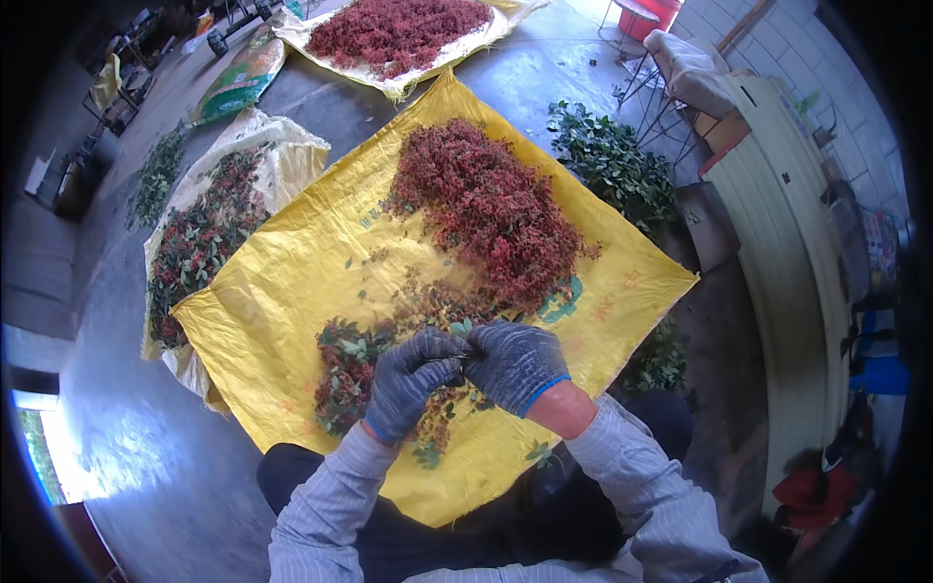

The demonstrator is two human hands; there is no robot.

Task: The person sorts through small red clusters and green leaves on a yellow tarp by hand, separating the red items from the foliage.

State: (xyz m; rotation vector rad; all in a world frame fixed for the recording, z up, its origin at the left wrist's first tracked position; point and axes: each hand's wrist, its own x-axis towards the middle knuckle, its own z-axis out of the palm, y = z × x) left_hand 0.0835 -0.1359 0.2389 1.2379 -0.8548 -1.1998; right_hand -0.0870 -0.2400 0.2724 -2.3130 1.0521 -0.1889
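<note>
My left hand (pixel 416 374) and my right hand (pixel 510 364), in grey gloves with blue cuffs, meet over a yellow woven sheet (pixel 272 291), fingers closed around a small leafy sprig (pixel 463 332) that they mostly hide. Just left of my left hand lies a pile of leafy red clusters (pixel 340 379), with loose bits scattered around. Beyond my hands, on the sheet's upper part, is a large heap of red berry-like clusters (pixel 486 214).
A white sack (pixel 209 228) with leafy clusters lies left, another red heap (pixel 398 29) on a sheet behind, a green sack (pixel 233 78) beside it. Leafy branches (pixel 607 160) lie right, near cluttered long pale boards (pixel 777 291) and a red bucket (pixel 649 17).
</note>
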